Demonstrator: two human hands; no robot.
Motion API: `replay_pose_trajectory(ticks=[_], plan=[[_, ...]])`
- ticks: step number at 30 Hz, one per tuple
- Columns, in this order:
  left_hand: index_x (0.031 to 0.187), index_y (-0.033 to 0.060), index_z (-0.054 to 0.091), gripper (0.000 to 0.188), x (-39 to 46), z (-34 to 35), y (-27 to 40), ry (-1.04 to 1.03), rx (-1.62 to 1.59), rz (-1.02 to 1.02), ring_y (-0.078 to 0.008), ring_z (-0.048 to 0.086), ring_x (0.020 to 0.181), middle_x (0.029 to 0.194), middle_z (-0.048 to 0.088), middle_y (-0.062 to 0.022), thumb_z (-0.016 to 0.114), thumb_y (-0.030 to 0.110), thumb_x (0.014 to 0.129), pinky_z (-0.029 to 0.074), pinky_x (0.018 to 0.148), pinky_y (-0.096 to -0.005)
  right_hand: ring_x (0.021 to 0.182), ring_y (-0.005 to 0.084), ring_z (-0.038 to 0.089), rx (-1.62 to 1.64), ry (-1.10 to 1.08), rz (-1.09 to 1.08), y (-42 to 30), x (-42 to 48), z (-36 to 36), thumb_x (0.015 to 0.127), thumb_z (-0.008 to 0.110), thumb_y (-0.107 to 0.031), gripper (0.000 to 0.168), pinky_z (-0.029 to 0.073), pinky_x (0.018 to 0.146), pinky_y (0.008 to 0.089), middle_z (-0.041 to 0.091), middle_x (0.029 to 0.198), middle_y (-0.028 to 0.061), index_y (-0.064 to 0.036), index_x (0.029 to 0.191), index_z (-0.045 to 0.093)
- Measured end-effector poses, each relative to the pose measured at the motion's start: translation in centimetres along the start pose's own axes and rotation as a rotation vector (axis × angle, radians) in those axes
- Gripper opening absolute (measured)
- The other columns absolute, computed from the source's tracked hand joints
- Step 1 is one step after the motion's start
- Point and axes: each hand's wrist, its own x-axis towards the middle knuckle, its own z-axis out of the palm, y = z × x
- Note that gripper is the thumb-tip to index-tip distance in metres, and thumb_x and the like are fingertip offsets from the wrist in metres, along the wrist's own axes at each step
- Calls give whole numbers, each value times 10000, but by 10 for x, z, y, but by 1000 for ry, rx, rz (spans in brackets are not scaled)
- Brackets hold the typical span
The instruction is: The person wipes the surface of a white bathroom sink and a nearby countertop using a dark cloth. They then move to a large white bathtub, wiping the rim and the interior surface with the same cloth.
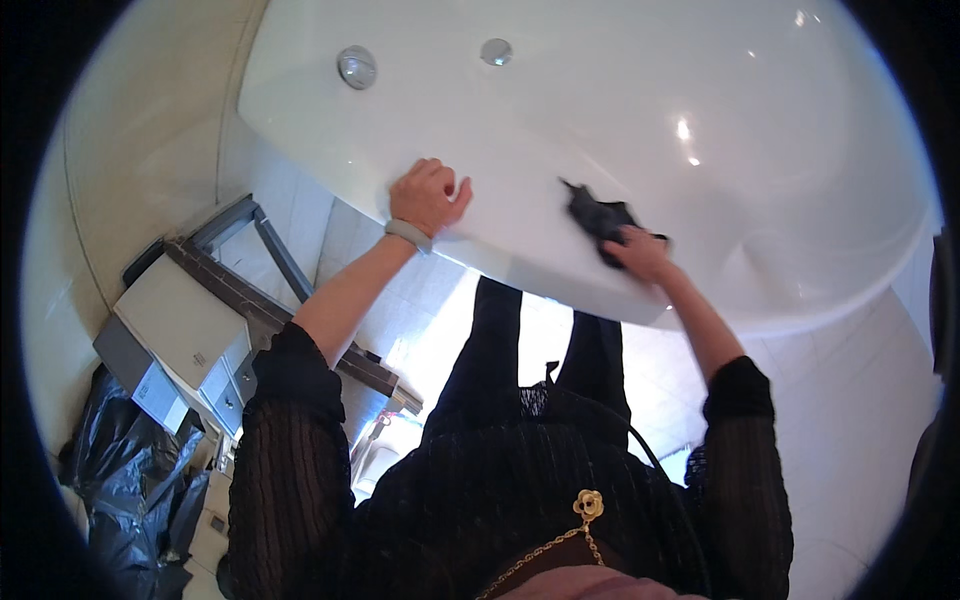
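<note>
A glossy white bathtub [540, 135] fills the upper part of the view. My right hand [641, 253] grips a crumpled black cloth [600, 214], which lies against the tub's surface near its close edge. Further left, my left hand [427, 196] rests on the same edge in a loose fist with the thumb out, and nothing shows in it. That wrist wears a grey band [409, 235]. In the tub are a round chrome fitting [357, 67] at the left and a second chrome disc [496, 52] to its right.
To the left stands a dark frame [232, 262] beside white boxes [184, 319]. Below them lies a black plastic bag [139, 457]. A beige wall [142, 150] borders the tub's left end. Pale floor tiles [825, 420] extend at the lower right.
</note>
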Motion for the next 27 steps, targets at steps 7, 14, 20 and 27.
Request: replay_pose_trajectory(ticks=[7,14,20,27], plan=[[661,119,575,212,4,6,8,-37,130,-32,-218,578,866,801,558,-31,647,261,801,480,710,-384,1254,341,441,-254,242,580,66,-97,-7,835,499,-561,582,306,966,653,542,1342,58,-188,1266,615],[1254,195,575,389,9,26,19,-412,599,138,-245,486,1174,1324,498,-59,557,310,882,344,956,-572,1130,314,502,201,632,-27,-126,-82,30,795,566,-528,478,327,948,538,610,1196,93,-166,1088,678],[1326,67,516,501,-45,61,118,-398,-299,399,-285,538,1204,1331,546,-158,483,56,827,422,981,-418,1300,319,393,171,860,-475,-68,-113,57,672,747,-320,401,286,1029,544,509,1337,78,-192,1042,658],[1523,275,179,983,-50,69,309,-831,-115,350,-358,330,1385,1505,328,-154,701,483,717,287,971,-712,1432,299,257,105,678,-610,111,-188,44,555,792,-34,708,167,1146,590,459,1399,52,-255,1205,618]])
